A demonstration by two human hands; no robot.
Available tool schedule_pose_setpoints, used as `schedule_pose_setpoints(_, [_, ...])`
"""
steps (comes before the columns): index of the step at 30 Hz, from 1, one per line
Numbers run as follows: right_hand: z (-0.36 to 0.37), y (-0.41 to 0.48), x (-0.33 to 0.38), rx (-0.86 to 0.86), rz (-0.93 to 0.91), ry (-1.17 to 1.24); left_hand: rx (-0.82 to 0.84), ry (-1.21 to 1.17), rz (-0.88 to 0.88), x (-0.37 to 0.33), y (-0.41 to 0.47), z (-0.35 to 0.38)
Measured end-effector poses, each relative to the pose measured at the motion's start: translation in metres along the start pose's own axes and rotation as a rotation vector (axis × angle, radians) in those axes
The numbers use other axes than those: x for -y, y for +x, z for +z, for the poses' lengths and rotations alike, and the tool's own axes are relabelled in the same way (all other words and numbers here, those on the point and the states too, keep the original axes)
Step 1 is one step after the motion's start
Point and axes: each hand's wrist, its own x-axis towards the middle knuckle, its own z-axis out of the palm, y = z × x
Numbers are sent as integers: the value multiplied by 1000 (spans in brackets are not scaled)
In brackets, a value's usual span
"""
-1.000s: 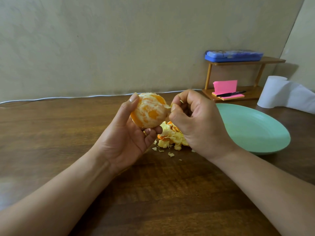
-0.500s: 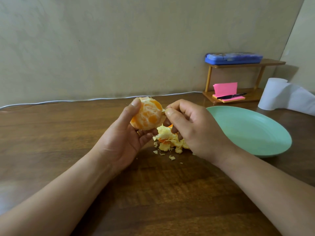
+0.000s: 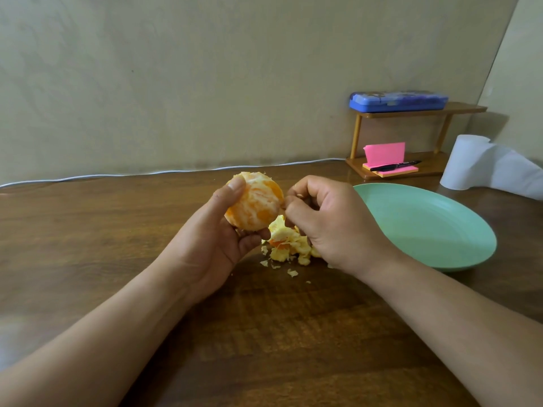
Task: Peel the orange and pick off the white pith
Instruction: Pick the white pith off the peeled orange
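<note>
While left hand grips orange, right hand pinches pith at edge — plate beside.

Left hand, right hand (fingers curled)

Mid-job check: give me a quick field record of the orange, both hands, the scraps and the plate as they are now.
orange: peel off, with streaks of white pith on it
left hand: grips the orange, raised above the table
right hand: fingers pinch at pith on the orange's right edge
peel scraps: piled on the table below the hands, not on the plate
plate: green, right of the scraps, near edge partly hidden by the right hand
</note>
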Motion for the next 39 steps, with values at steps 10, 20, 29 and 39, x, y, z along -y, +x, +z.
schedule_pose_setpoints(10, [-2, 0, -2, 17, -41, 64, 160, -171, -100, -2, -1, -7])
schedule_pose_setpoints(20, [-2, 2, -7, 40, -16, -64, 139, -288, -135, -8, -2, -5])
schedule_pose_setpoints(29, [-7, 3, -4, 204, 14, -424, 103, -227, -154, -5, 1, -7])
schedule_pose_setpoints(39, [-14, 3, 4, 134, -24, -418, 91, -190, -159, -2, 3, -8])
